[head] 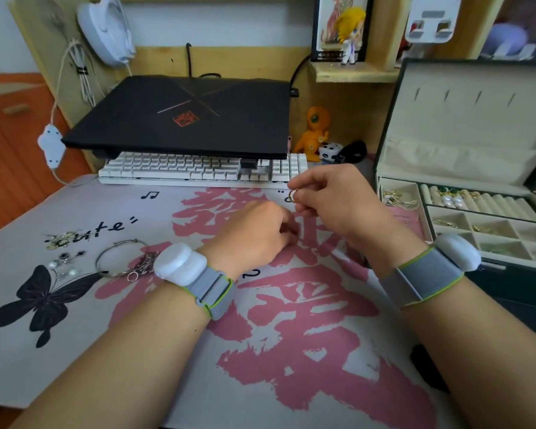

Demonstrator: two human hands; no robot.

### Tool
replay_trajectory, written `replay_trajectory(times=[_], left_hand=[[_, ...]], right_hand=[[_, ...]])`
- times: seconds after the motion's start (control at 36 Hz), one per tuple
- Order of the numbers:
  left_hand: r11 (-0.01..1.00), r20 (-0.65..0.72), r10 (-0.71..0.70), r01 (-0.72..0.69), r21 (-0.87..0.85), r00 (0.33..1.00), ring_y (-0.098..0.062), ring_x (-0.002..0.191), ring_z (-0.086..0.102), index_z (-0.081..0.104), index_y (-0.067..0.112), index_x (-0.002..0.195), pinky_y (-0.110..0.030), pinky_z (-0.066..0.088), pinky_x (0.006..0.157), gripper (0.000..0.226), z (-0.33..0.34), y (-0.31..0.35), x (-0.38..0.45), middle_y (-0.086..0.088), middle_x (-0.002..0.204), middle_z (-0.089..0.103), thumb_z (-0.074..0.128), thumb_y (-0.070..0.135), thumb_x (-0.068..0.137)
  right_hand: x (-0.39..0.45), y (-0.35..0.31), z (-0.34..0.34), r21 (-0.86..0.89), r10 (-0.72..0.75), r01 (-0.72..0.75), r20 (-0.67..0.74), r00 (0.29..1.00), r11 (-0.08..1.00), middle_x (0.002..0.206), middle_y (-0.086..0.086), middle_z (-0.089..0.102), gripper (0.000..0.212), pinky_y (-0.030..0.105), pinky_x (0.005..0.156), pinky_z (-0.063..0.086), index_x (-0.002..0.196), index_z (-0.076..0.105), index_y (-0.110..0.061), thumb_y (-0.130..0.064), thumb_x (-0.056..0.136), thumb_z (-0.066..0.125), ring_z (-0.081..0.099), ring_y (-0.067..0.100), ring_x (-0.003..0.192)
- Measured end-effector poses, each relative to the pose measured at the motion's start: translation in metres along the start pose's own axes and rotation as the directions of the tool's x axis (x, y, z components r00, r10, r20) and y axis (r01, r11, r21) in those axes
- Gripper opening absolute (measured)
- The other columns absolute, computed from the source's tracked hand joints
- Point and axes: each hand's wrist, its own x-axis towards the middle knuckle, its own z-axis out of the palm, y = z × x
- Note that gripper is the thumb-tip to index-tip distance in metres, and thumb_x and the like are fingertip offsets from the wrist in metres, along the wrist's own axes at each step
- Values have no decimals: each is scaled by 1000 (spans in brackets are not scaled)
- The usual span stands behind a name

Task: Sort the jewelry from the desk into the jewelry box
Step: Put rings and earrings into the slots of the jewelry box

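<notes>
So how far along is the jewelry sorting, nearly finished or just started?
Partway, it seems. The open jewelry box already holds pearl earrings and small gold pieces in its compartments. The right hand pinches a gold ring above the mat; the left hand rests curled on the mat, its fingertips hidden. Still left on the desk: a bangle and small pieces beside it.

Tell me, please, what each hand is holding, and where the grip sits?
The right hand pinches a ring by its band. The left hand shows nothing held.

Jewelry box [464, 168] right of mat [167, 320] (bangle [121, 258] on its left).
</notes>
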Motion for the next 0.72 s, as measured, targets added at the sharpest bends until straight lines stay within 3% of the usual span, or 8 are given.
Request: replay_trajectory(times=[0.19, 0.28, 0.33, 0.39, 0.44, 0.5, 0.58, 0.72], left_hand=[[998, -61, -55, 55, 8, 997, -23, 90, 67, 72, 28, 77, -38, 55, 81, 29, -2, -5, 2, 1, 94, 74, 57, 27, 102], [977, -141, -152, 127, -170, 978, -11, 68, 61, 75, 21, 96, -26, 48, 60, 25, -10, -8, 1, 4, 89, 71, 52, 21, 106], [878, -152, -242, 150, -454, 958, -8, 66, 60, 73, 17, 100, -19, 45, 60, 24, -15, -9, -1, 5, 85, 69, 50, 17, 107], [639, -80, -309, 144, -756, 948, -14, 72, 64, 71, 9, 101, -23, 50, 65, 23, -19, -9, -4, -2, 87, 71, 49, 10, 107], [419, -4, -317, 136, -898, 949, -17, 73, 67, 69, 3, 104, -25, 53, 65, 21, -22, -7, -7, -8, 88, 73, 49, 7, 107], [313, 31, -301, 129, -941, 953, -17, 73, 70, 68, 1, 109, -25, 56, 66, 18, -23, -6, -7, -10, 90, 74, 51, 7, 107], [275, 50, -296, 135, -952, 954, -18, 76, 72, 66, -1, 116, -26, 58, 68, 20, -24, -6, -7, -14, 97, 75, 51, 8, 106], [316, 56, -298, 154, -936, 953, -18, 82, 74, 65, -1, 120, -26, 60, 73, 21, -22, -6, -6, -17, 107, 75, 53, 9, 106]], right_hand=[[-2, -3, -2, 122, 29, -24, -42, 999, 992, 86, 13, 73, 12, 35, 70, 64, 100, 70, -8, 1, 97, 62, 76, 20, 75], [-2, -5, -4, 185, 72, -60, -62, 995, 981, 87, 16, 71, 14, 34, 67, 64, 95, 67, -7, 2, 99, 58, 76, 22, 74], [-2, -5, -5, 204, 92, -77, -65, 994, 976, 86, 12, 70, 17, 34, 66, 64, 95, 67, -10, 1, 100, 56, 76, 21, 74], [-1, -4, -4, 190, 96, -82, -68, 993, 978, 86, 10, 70, 17, 37, 69, 64, 96, 67, -11, -1, 101, 55, 76, 19, 72], [-1, -3, -4, 181, 89, -75, -71, 994, 981, 84, 8, 71, 17, 37, 70, 64, 97, 69, -12, -2, 101, 55, 75, 18, 71], [0, -1, -3, 173, 80, -68, -66, 995, 983, 82, 6, 71, 17, 35, 72, 63, 98, 71, -13, -4, 101, 57, 75, 17, 71], [1, 1, -2, 129, 59, -52, -52, 997, 990, 85, 3, 71, 17, 27, 69, 59, 99, 72, -16, -5, 100, 59, 68, 5, 66], [2, 5, 1, 159, 60, -53, -41, 997, 986, 89, 0, 73, 21, 22, 65, 51, 98, 74, -24, -5, 97, 64, 67, 8, 75]])
